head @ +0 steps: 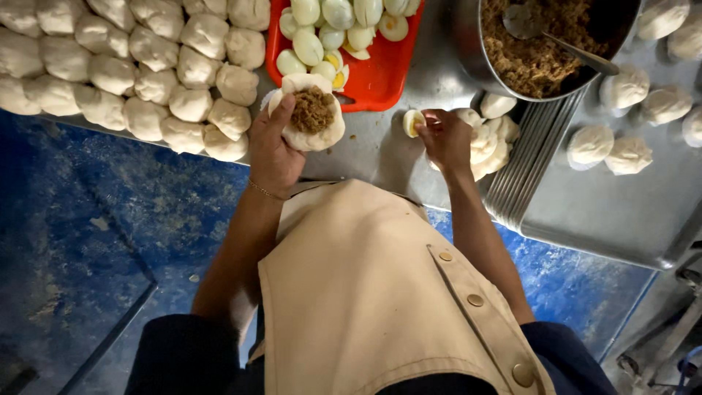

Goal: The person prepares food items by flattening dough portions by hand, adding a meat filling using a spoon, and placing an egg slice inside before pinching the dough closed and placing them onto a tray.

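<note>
A: Starting at the left, what's stacked there?

B: Raw dough balls (146, 66) piled on the surface (380, 146). Just right of them the left hand (272, 150) cups a flattened dough round (311, 113) with brown mince filling (313, 110) heaped at its centre. That grip is half curled, thumb lying along the round's left edge, fingers hidden beneath.

A: How should it be held, in your view?

B: Level and open, I'd judge, so the filling stays central and the rim stays clean for sealing.

A: And further right?

B: The red tray (380, 80) of halved boiled eggs, then the right hand (446, 139), its fingertips pinched on an egg piece (412, 122), yolk showing. The piece sits at the grip's left tip, near the dough round but apart from it. Beyond are the metal bowl (468, 44) of mince and the filled buns (621, 121).
</note>
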